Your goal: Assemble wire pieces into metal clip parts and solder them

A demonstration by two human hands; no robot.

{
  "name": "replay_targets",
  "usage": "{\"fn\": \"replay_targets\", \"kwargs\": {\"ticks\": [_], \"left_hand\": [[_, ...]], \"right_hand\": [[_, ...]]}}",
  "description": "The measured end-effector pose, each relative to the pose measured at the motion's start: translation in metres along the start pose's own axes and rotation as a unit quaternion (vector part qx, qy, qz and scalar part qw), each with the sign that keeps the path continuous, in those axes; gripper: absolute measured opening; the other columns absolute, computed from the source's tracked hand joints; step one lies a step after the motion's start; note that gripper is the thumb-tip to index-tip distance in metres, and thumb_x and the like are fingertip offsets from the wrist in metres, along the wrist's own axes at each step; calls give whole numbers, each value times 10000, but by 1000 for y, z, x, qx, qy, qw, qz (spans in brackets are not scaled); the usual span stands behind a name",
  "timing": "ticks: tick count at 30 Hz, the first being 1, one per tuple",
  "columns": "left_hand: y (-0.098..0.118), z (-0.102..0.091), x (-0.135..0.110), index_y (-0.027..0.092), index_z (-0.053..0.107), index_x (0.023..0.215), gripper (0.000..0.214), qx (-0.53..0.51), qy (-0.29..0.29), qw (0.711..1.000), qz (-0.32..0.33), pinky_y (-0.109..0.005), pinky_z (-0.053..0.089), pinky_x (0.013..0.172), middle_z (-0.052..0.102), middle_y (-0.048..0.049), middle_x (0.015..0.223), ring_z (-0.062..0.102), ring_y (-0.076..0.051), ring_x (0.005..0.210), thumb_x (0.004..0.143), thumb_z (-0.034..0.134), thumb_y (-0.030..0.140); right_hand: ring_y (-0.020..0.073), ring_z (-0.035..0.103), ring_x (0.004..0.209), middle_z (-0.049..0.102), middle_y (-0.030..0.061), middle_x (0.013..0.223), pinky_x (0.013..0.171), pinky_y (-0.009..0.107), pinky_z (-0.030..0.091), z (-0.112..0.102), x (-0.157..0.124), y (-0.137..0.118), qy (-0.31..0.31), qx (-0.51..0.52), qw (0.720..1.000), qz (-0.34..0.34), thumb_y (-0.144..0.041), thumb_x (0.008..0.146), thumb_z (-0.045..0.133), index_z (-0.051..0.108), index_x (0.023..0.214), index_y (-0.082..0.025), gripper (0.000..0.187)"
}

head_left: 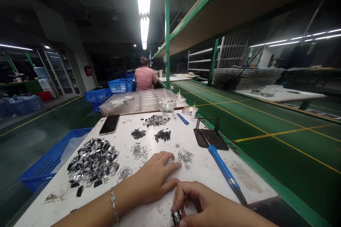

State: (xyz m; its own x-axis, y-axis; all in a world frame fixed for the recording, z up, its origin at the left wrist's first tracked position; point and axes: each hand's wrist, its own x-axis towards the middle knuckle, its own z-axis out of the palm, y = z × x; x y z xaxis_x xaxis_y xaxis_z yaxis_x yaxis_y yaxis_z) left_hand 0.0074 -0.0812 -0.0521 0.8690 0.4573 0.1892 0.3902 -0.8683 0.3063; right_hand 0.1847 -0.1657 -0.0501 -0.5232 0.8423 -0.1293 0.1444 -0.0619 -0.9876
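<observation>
White laminate forms the surface (213,170), on which a large heap of black-and-silver clips (93,161) is spread at the left and a blue-handled soldering iron (222,166) lies at the right. The left hand (153,177) is laid flat, fingers extended toward a small pile of wire pieces (185,156). A small metal clip (176,216) is pinched at the near edge by the curled fingers of the right hand (210,205).
</observation>
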Motion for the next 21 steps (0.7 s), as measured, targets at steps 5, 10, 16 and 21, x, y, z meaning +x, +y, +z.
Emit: {"fn": "replay_targets", "kwargs": {"ticks": [5, 10, 16, 21], "left_hand": [[-7, -4, -4, 238, 587, 1101, 232, -94, 40, 995, -1, -339, 401, 957, 519, -65, 1160, 460, -202, 1107, 878, 524, 227], [-16, -3, -1, 237, 597, 1062, 238, -93, 56, 994, -5, -332, 415, 904, 596, -28, 1025, 487, -191, 1019, 869, 504, 135], [-19, 0, -1, 223, 555, 1159, 298, -22, 58, 998, -4, -380, 410, 914, 576, -54, 1087, 469, -218, 1049, 878, 490, 146], [-19, 2, -1, 236, 559, 1157, 293, 20, 81, 996, -5, -391, 419, 875, 533, -75, 1121, 459, -234, 1052, 880, 498, 165]], "right_hand": [[100, 465, 535, 522, -31, 630, 539, 236, 327, -4, 10, 23, 128, 142, 980, -53, -373, 652, 775, 538, 842, -166, 367], [70, 422, 553, 513, -47, 665, 554, 222, 294, -6, 11, 24, 282, 229, 926, -101, -315, 732, 729, 580, 889, -181, 255], [74, 418, 557, 529, -42, 688, 559, 240, 282, -6, 11, 21, 278, 226, 929, -96, -313, 728, 733, 595, 886, -184, 246], [74, 420, 551, 521, -47, 676, 552, 243, 275, -7, 11, 24, 270, 227, 931, -96, -304, 733, 728, 589, 876, -186, 232]]}}
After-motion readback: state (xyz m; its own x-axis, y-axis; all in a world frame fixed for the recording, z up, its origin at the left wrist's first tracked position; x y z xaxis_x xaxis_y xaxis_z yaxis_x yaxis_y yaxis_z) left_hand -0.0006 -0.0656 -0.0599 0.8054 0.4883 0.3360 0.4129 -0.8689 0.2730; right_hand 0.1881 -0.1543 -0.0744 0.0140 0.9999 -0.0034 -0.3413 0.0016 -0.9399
